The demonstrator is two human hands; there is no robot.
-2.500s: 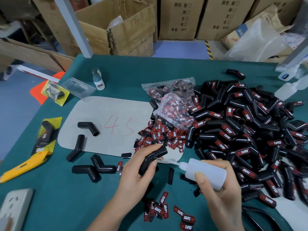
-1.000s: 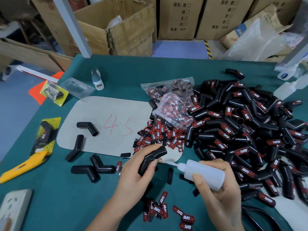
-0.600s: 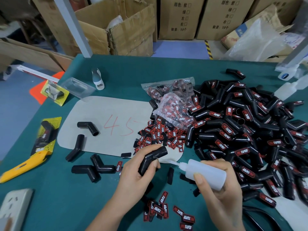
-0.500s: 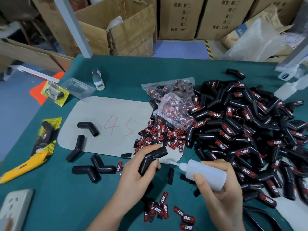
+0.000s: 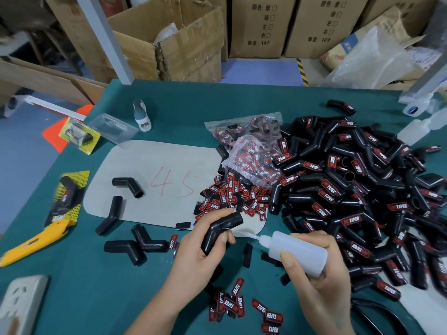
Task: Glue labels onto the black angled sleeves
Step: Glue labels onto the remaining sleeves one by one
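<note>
Many sleeves in the big pile (image 5: 350,189) on the right already wear a red label, so a lot of the job looks done. Four bare sleeves (image 5: 128,187) wait on the left, some on the grey mat (image 5: 150,165) and some on the green tabletop (image 5: 72,274). One more sleeve (image 5: 221,228) is up in the left hand (image 5: 200,257), whose fingers are wrapped round it. It has no label that I can see. The right hand (image 5: 321,281) grips the glue bottle (image 5: 295,255), fingers curled round it, tip pointing at the held sleeve and very near it. I think glue is going on now, and a label comes next.

Loose labels (image 5: 232,197) lie in a heap just past the left hand, and a few more labels (image 5: 242,305) sit near the wrists. Two bags (image 5: 251,146) of labels lie between the mat and the pile.

A yellow knife (image 5: 31,243) and a white socket (image 5: 21,303) sit far left, out of the way. Small black bits (image 5: 248,255) lie under the hands and could stick to wet glue. The pile is close to the right hand, so an elbow could knock it.
</note>
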